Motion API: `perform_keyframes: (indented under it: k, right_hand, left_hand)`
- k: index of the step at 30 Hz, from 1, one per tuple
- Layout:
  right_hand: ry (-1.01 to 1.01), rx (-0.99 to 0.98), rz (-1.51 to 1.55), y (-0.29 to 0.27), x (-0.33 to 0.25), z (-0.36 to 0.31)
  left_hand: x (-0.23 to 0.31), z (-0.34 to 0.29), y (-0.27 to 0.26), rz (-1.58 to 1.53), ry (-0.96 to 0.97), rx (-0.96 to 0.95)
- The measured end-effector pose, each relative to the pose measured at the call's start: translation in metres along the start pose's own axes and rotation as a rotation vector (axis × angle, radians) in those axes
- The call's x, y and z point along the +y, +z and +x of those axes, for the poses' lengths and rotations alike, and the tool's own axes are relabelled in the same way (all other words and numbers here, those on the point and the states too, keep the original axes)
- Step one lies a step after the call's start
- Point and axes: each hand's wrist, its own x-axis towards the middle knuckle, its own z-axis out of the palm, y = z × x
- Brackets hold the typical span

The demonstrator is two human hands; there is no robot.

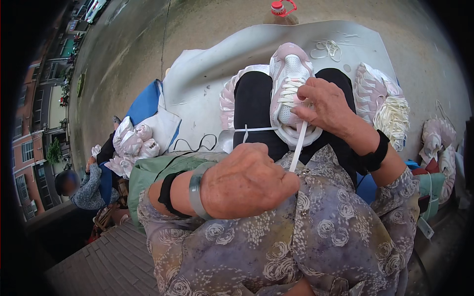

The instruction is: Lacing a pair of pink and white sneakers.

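A white and pale pink sneaker [291, 69] lies between my dark-trousered thighs, toe pointing away from me. A flat, cream-white shoelace [299, 148] crosses its eyelets in several rows. My left hand [247, 180] is closed in a fist on one end of this lace, pulling it straight near my shirt front. Over the sneaker's right eyelet row, my right hand [326, 106] is bent, thumb and forefinger closed around the lace where it leaves the shoe. The lace's other end [259, 129] stretches left across my thigh. What lies inside the left fist is hidden.
A pale sheet [197, 74] spreads ahead, with loose laces [327, 49] on it. To the right sit more sneakers [373, 93] and a lace bundle [392, 118]. Wrapped shoes [133, 143] are piled at left, near a seated person [91, 185]. A red-capped bottle [282, 12] stands beyond.
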Motion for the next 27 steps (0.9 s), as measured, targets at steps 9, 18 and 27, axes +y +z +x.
perform_keyframes:
  k: [9,18,27]
  right_hand:
    - [-0.187,-0.255,-0.567,0.006,-0.011,0.007]
    - [0.380,-0.180,0.843,-0.017,-0.025,0.047]
    - [0.331,-0.268,0.311,-0.142,0.013,-0.017]
  left_hand:
    - [0.001,0.019,0.018,-0.120,0.115,0.024]
    - [-0.015,-0.016,-0.001,-0.017,-0.083,0.160]
    - [-0.084,-0.080,0.024,0.478,-0.353,0.293]
